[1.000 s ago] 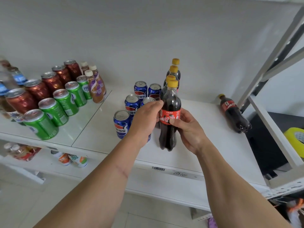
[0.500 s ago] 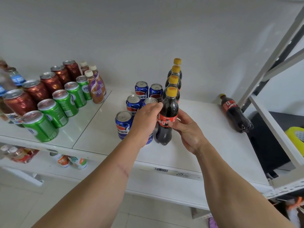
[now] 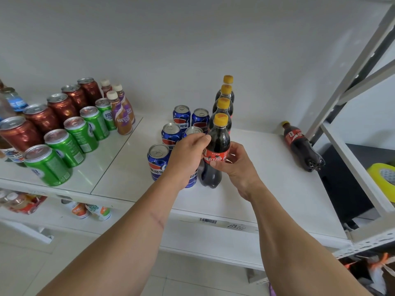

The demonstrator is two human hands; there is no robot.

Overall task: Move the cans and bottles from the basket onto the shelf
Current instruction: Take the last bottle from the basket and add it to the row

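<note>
Both hands, left hand (image 3: 188,155) and right hand (image 3: 236,165), have fingers wrapped round the cola bottle (image 3: 215,152), steadying it upright on the shelf (image 3: 267,189) so it fronts its row.

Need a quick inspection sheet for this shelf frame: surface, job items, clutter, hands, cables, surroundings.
Surface: white shelf, barcode label on front edge.
Job's things: front cola bottle upright, heading a row of four; blue cans beside it; one cola bottle lying down at right.
Clutter: green cans, red cans, coffee bottles at left.
Hands: left hand and right hand both hold the front bottle.
Cables: nothing seen.
Surroundings: yellow tape roll, lower shelf with bottles.
</note>
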